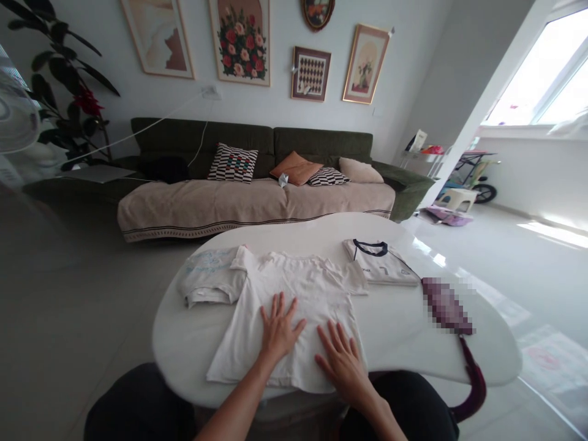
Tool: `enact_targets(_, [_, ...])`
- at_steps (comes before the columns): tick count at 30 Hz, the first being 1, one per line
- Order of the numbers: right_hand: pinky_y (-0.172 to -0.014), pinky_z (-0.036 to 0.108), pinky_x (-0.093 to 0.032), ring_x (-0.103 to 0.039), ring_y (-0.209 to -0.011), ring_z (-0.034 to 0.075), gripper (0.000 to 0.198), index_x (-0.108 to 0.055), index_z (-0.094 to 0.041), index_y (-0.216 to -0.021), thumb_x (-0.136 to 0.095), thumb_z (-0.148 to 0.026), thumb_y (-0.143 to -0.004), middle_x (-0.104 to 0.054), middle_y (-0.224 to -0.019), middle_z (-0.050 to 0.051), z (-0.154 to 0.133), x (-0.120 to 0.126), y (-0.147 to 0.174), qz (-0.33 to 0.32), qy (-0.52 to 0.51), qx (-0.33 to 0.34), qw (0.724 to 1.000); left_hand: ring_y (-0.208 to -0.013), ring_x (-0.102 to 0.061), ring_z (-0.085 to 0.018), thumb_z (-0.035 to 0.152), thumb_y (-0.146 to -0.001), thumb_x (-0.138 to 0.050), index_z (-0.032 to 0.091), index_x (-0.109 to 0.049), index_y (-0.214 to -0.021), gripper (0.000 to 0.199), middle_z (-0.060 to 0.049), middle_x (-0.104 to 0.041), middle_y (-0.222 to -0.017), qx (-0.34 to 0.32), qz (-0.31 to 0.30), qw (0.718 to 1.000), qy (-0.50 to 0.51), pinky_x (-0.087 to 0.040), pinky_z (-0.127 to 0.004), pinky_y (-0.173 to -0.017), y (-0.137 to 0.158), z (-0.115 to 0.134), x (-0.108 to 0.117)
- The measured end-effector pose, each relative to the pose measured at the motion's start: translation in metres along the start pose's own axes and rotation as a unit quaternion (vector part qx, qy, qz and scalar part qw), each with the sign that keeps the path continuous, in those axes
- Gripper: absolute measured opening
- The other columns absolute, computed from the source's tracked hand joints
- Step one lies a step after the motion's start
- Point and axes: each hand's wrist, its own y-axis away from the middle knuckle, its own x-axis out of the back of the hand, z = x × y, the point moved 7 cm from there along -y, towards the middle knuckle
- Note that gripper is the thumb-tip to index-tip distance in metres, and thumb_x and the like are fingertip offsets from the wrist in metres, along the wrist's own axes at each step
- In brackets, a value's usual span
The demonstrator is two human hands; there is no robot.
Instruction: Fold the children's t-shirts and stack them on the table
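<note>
A white short-sleeved T-shirt (294, 288) lies spread out on the white table (395, 343), its neckline toward the sofa and its hem near the front edge. My left hand (279, 331) rests flat on the middle of the shirt with fingers spread. Lower down and to the right, my right hand (342, 358) also lies flat on the cloth, fingers apart. Left of the shirt is a folded pale garment (209, 275) with a faint blue print, touching the left sleeve. Beyond the right sleeve sits a folded white shirt (383, 263) with a dark collar.
A purple item (445, 306), partly blurred out, lies at the table's right with a dark red strap (475, 383) hanging over the edge. Behind the table stands a green sofa (321, 147) with cushions. My knees are under the front edge.
</note>
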Motion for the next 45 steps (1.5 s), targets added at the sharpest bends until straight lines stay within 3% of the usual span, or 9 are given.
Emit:
enact_targets(8, [-0.104, 0.048, -0.016, -0.005, -0.134, 0.022, 0.059, -0.014, -0.037, -0.137, -0.017, -0.062, -0.084, -0.009, -0.146, -0.004, 0.019, 0.006, -0.014, -0.048, 0.055, 0.02, 0.997, -0.132, -0.011, -0.033, 0.057, -0.083, -0.027, 0.03, -0.029, -0.135, 0.058, -0.011, -0.023, -0.144, 0.032, 0.008, 0.999, -0.028, -0.011, -0.062, -0.097, -0.005, 0.006, -0.008])
enact_targets(13, [-0.105, 0.047, -0.013, -0.006, -0.134, 0.02, 0.062, -0.006, -0.031, -0.139, -0.016, -0.06, -0.085, -0.01, -0.146, -0.003, 0.04, 0.013, -0.035, -0.046, 0.073, 0.02, 0.996, -0.132, -0.012, -0.034, 0.059, -0.082, -0.028, 0.028, -0.028, -0.135, 0.062, -0.015, -0.022, -0.143, 0.078, 0.024, 0.997, -0.017, -0.011, -0.064, -0.096, -0.017, 0.014, -0.016])
enact_targets(22, [-0.105, 0.046, -0.011, -0.006, -0.134, 0.019, 0.062, -0.01, -0.031, -0.139, -0.019, -0.059, -0.085, -0.012, -0.146, -0.004, 0.061, 0.018, -0.058, -0.023, 0.085, -0.007, 0.996, -0.132, -0.009, -0.035, 0.056, -0.082, -0.029, 0.026, -0.028, -0.136, 0.061, -0.015, -0.017, -0.145, 0.11, 0.006, 0.994, -0.006, -0.011, -0.064, -0.096, -0.046, 0.026, -0.022])
enact_targets(25, [-0.105, 0.045, -0.011, -0.006, -0.134, 0.019, 0.062, -0.01, -0.031, -0.139, -0.019, -0.06, -0.085, -0.012, -0.146, -0.004, 0.059, 0.019, -0.057, -0.025, 0.083, -0.01, 0.996, -0.131, -0.011, -0.036, 0.057, -0.081, -0.031, 0.024, -0.029, -0.135, 0.063, -0.014, -0.019, -0.144, 0.101, -0.037, 0.994, 0.002, -0.014, -0.063, -0.096, -0.048, 0.027, -0.016])
enact_targets(27, [-0.106, 0.044, -0.01, -0.005, -0.134, 0.018, 0.062, -0.01, -0.031, -0.139, -0.018, -0.06, -0.085, -0.012, -0.146, -0.004, 0.058, 0.021, -0.056, -0.028, 0.082, -0.012, 0.996, -0.131, -0.016, -0.036, 0.057, -0.081, -0.031, 0.025, -0.032, -0.134, 0.061, -0.013, -0.027, -0.142, 0.087, -0.061, 0.994, 0.006, -0.016, -0.063, -0.096, -0.041, 0.023, -0.006])
enact_targets(30, [-0.106, 0.042, -0.008, -0.005, -0.134, 0.018, 0.063, -0.01, -0.03, -0.139, -0.019, -0.059, -0.085, -0.011, -0.146, -0.004, 0.058, 0.022, -0.055, -0.034, 0.083, -0.018, 0.996, -0.13, -0.019, -0.035, 0.053, -0.083, -0.03, 0.026, -0.041, -0.129, 0.054, -0.012, -0.035, -0.138, 0.082, -0.041, 0.996, -0.013, -0.017, -0.063, -0.096, -0.017, 0.005, 0.017])
enact_targets(33, [-0.106, 0.042, -0.008, -0.005, -0.134, 0.018, 0.063, -0.01, -0.029, -0.14, -0.019, -0.059, -0.085, -0.011, -0.146, -0.003, 0.057, 0.022, -0.055, -0.036, 0.083, -0.019, 0.996, -0.13, -0.017, -0.036, 0.047, -0.084, -0.033, 0.026, -0.047, -0.125, 0.047, -0.01, -0.035, -0.139, 0.119, -0.018, 0.992, -0.048, -0.018, -0.064, -0.094, 0.022, -0.025, 0.028])
enact_targets(37, [-0.106, 0.043, -0.008, -0.007, -0.134, 0.019, 0.062, -0.012, -0.029, -0.139, -0.019, -0.059, -0.085, -0.013, -0.146, -0.003, 0.056, 0.022, -0.055, -0.028, 0.08, -0.011, 0.996, -0.131, -0.016, -0.032, 0.041, -0.085, -0.034, 0.031, -0.036, -0.131, 0.047, -0.004, -0.028, -0.143, 0.105, -0.017, 0.993, -0.054, -0.022, -0.06, -0.095, 0.061, -0.046, 0.024])
enact_targets(45, [-0.105, 0.044, -0.009, -0.009, -0.134, 0.019, 0.062, -0.015, -0.028, -0.139, -0.02, -0.058, -0.086, -0.015, -0.146, -0.001, 0.055, 0.023, -0.053, -0.024, 0.067, -0.008, 0.997, -0.132, -0.014, -0.029, 0.038, -0.086, -0.033, 0.03, -0.033, -0.132, 0.047, -0.004, -0.025, -0.143, 0.083, 0.001, 0.995, -0.063, -0.021, -0.058, -0.098, 0.065, -0.045, 0.023])
